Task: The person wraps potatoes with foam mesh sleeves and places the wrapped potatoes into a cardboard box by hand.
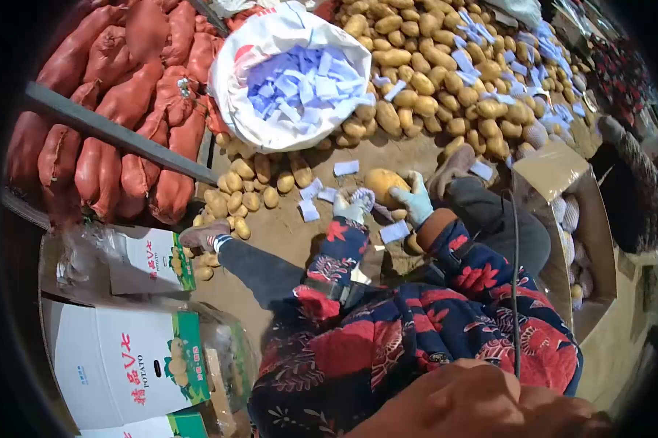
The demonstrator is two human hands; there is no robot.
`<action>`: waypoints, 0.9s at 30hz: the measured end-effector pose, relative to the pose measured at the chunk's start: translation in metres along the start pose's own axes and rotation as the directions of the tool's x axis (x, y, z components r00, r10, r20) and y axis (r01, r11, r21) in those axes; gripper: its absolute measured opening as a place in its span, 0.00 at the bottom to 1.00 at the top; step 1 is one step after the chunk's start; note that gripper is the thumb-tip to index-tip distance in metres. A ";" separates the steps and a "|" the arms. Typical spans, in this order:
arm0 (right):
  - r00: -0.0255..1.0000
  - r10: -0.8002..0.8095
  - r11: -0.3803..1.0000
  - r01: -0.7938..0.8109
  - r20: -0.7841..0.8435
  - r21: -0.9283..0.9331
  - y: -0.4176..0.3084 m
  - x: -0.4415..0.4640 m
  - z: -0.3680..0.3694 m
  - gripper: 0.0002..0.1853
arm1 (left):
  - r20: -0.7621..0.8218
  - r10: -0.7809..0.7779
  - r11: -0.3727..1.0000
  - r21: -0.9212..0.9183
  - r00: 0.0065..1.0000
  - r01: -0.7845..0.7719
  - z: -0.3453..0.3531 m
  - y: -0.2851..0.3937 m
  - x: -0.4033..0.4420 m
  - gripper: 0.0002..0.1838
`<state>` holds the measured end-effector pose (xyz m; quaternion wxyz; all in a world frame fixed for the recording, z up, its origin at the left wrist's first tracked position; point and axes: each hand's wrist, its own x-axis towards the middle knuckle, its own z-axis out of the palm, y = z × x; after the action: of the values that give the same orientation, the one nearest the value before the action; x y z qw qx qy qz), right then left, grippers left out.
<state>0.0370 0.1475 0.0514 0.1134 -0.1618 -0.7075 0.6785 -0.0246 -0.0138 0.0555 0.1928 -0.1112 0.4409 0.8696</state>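
My right hand [416, 198], in a pale glove, is closed round the right side of a large potato [383, 185]. Just left of that potato, my left hand [351, 206], also gloved, has its fingers closed on a bunched foam net sleeve [363, 197]. Several flat pale-blue sleeves [310, 211] lie on the ground beside my left hand, and another sleeve [394, 232] lies below the potato. The sleeve's opening is too small to make out.
A white sack [230, 102] of blue-white sleeves stands ahead, beside a large potato pile [431, 73]. Red filled sacks [128, 98] and a grey bar [117, 131] are at upper left. Potato cartons [110, 365] stand at lower left, an open box [599, 292] of wrapped potatoes at right.
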 end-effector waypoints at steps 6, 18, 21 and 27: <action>0.994 -0.077 0.944 0.096 -0.072 0.315 -0.042 -0.039 0.003 0.31 | 0.100 0.285 0.876 0.377 0.953 -0.301 0.019 0.003 -0.040 0.17; 0.996 0.085 0.917 -0.086 0.019 0.389 -0.031 -0.035 -0.025 0.32 | 0.434 -0.269 0.918 -0.154 0.860 0.365 0.055 0.041 -0.065 0.28; 0.910 0.142 0.500 -0.405 0.389 0.765 -0.057 -0.045 -0.025 0.28 | 0.427 -0.336 0.904 -0.103 0.840 0.414 0.044 0.040 -0.055 0.27; 0.869 -0.086 0.360 -0.429 0.487 0.829 -0.110 -0.058 -0.022 0.27 | 0.354 -0.388 0.918 0.067 0.851 0.390 0.020 0.020 -0.037 0.24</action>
<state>0.0910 0.1428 0.1656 -0.0580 0.0156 -0.1917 0.9796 -0.0005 -0.0177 0.0954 0.4417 -0.0373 0.3633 0.8195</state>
